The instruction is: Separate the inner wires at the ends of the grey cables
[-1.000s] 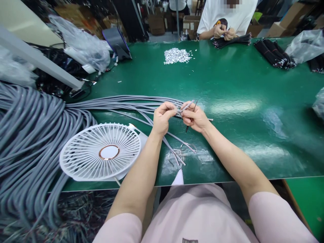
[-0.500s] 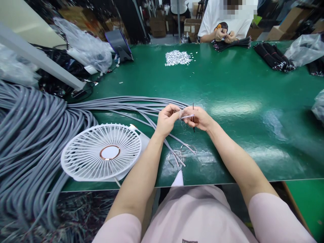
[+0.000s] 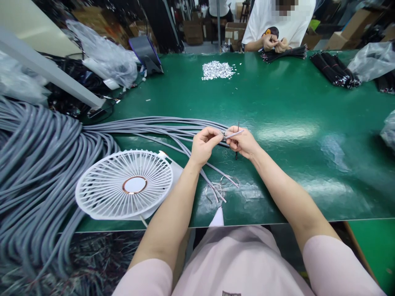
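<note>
Over the middle of the green bench, my left hand [image 3: 205,144] pinches a grey cable close to its stripped end [image 3: 233,134], where a pale inner core sticks out. My right hand [image 3: 242,142] is closed beside it, with a thin dark rod-like tool [image 3: 236,155] upright between its fingers. Fine wire strands seem to lie between the two hands, too small to make out well. Several grey cables [image 3: 160,121] run in from the left beneath my left hand. Nearer me, other stripped cable ends [image 3: 219,196] with loose shield wire lie on the bench.
A white fan [image 3: 123,185] lies left of my forearm, beside a big heap of grey cable [image 3: 37,176]. Small silvery pieces [image 3: 217,70] are piled farther back. Across the bench, a person's hands [image 3: 275,43] work over black wire bundles [image 3: 333,69]. Plastic bags [image 3: 375,61] lie right.
The cable's pale end now points farther right and slightly up, across my right fingers. My right hand has shifted slightly and the dark tool leans a little more. My left hand stays nearly still.
</note>
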Demonstrator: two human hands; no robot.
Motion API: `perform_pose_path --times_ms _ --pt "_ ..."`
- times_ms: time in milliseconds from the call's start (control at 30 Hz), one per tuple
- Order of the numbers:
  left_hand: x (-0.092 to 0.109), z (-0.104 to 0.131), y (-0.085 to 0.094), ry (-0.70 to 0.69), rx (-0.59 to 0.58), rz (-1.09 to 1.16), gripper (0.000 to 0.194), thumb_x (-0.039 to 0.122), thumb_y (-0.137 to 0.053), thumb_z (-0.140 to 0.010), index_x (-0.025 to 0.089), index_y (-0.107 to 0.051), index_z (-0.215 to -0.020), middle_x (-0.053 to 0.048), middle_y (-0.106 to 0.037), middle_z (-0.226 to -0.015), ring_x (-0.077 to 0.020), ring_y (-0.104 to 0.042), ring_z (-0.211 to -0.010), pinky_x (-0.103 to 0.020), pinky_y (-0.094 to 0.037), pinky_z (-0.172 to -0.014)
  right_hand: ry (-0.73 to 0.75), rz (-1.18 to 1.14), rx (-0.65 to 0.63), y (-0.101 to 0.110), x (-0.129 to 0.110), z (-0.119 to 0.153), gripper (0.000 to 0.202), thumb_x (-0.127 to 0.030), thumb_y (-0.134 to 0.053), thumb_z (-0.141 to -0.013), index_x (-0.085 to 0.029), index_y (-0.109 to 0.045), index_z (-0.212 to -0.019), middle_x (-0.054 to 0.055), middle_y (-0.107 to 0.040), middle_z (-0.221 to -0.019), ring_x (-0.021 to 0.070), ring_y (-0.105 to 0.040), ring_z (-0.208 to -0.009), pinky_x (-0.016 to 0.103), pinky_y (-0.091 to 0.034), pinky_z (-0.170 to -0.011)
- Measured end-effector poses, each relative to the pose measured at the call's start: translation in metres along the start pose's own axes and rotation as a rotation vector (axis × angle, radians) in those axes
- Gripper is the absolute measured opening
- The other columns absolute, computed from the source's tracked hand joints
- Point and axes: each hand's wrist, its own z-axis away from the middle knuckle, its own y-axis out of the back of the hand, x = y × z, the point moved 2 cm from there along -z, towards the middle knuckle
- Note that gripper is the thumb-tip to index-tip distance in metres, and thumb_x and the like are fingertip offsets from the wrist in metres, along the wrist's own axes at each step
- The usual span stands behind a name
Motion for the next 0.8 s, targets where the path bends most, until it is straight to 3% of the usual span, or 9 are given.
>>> perform_pose_path --times_ms 100,200,367,500,600,733,800 --pt "0.002 0.001 -0.002 0.019 -0.003 0.036 0.018 0.029 -0.079 -0.074 0.017 -0.065 -0.073 -0.002 -0.072 -0.077 -0.0125 -0.064 -0.073 -0.025 -0.05 -0.072 0.045 0.088 0.045 -0.001 -0.001 0.002 0.041 -0.045 -0.083 -0.063 -0.018 -0.053 -0.074 -0.007 -0.057 -0.049 0.0028 -0.038 -0.034 0.013 -0.017 -0.031" --pt "0.003 0.002 -0.002 0.058 0.015 0.08 0.019 0.03 -0.077 -0.076 0.017 -0.063 -0.075 -0.001 -0.072 -0.073 -0.0106 -0.062 -0.065 -0.022 -0.049 -0.065 0.115 0.165 0.0 -0.004 -0.003 0.005 0.04 -0.046 -0.083 -0.065 -0.017 -0.056 -0.075 -0.009 -0.051 -0.044 0.0031 -0.039 -0.036 0.013 -0.022 -0.033" --pt "0.002 0.003 -0.004 0.083 -0.062 0.073 0.021 0.034 -0.078 -0.077 0.017 -0.065 -0.079 -0.001 -0.071 -0.069 -0.011 -0.064 -0.063 -0.021 -0.049 -0.061 0.142 0.179 -0.078 -0.007 -0.005 0.005 0.038 -0.042 -0.083 -0.065 -0.015 -0.059 -0.077 -0.004 -0.063 -0.06 0.0021 -0.042 -0.039 0.015 -0.026 -0.035" --pt "0.01 0.005 -0.006 0.016 -0.088 0.008 0.019 0.031 -0.078 -0.076 0.017 -0.066 -0.078 -0.001 -0.071 -0.069 -0.0111 -0.064 -0.063 -0.023 -0.05 -0.063 0.112 0.16 0.083 0.002 -0.001 -0.001 0.03 -0.038 -0.078 -0.07 -0.015 -0.058 -0.074 -0.008 -0.053 -0.05 0.0018 -0.036 -0.034 0.016 -0.02 -0.032" --pt "0.019 0.01 -0.012 -0.01 -0.208 -0.161 0.013 0.026 -0.076 -0.074 0.017 -0.067 -0.072 0.0 -0.069 -0.066 -0.0118 -0.062 -0.061 -0.024 -0.05 -0.063 0.074 0.058 0.167 0.01 0.003 -0.004 0.031 -0.039 -0.077 -0.069 -0.017 -0.056 -0.076 -0.009 -0.052 -0.048 0.0019 -0.033 -0.033 0.016 -0.017 -0.032" --pt "0.019 0.016 -0.021 0.062 -0.466 -0.329 0.01 0.023 -0.076 -0.073 0.017 -0.07 -0.069 -0.001 -0.069 -0.066 -0.0114 -0.061 -0.061 -0.024 -0.049 -0.063 0.093 0.007 0.088 0.013 0.003 -0.004 0.038 -0.045 -0.081 -0.066 -0.017 -0.058 -0.079 -0.01 -0.05 -0.047 0.002 -0.032 -0.034 0.016 -0.018 -0.034" --pt "0.015 0.014 -0.019 0.079 -0.421 -0.262 0.013 0.027 -0.076 -0.075 0.016 -0.07 -0.076 -0.002 -0.07 -0.067 -0.0102 -0.059 -0.056 -0.022 -0.046 -0.056 0.122 0.034 0.052 0.013 0.001 -0.003 0.041 -0.048 -0.081 -0.066 -0.016 -0.059 -0.081 -0.01 -0.049 -0.046 0.0021 -0.031 -0.034 0.017 -0.018 -0.034"
